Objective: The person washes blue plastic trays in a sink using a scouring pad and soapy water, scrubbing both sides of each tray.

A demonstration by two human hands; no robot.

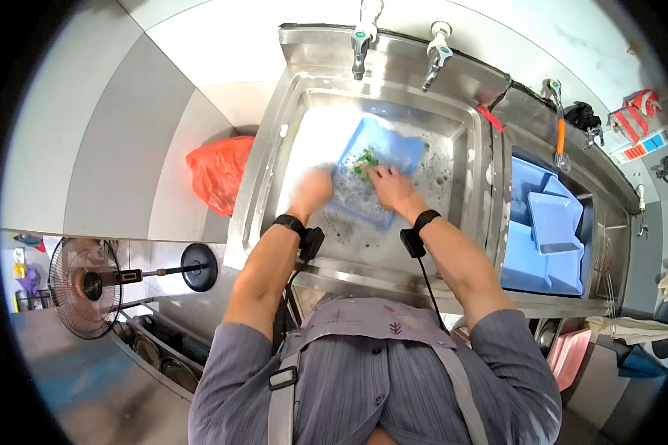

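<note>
A light blue plastic tray (401,150) lies in the soapy water of a steel sink (464,185), partly under suds. On the tray is a small, crumpled green cloth-like piece (365,159), perhaps a scrubber. My right hand (395,187) reaches over the tray with its fingertips pressed onto the green piece. Beside the tray's left edge is my left hand (313,190), smeared by motion. Its fingers are too blurred to show whether they grip the edge. Each wrist wears a black strap with a small box and a cable.
Two taps (360,55) stick out above the sink. In the basin to the right sit several blue trays (555,222), under a tap with an orange hose (560,137). A red plastic bag (219,174) hangs at the left, and a fan (89,288) stands lower left.
</note>
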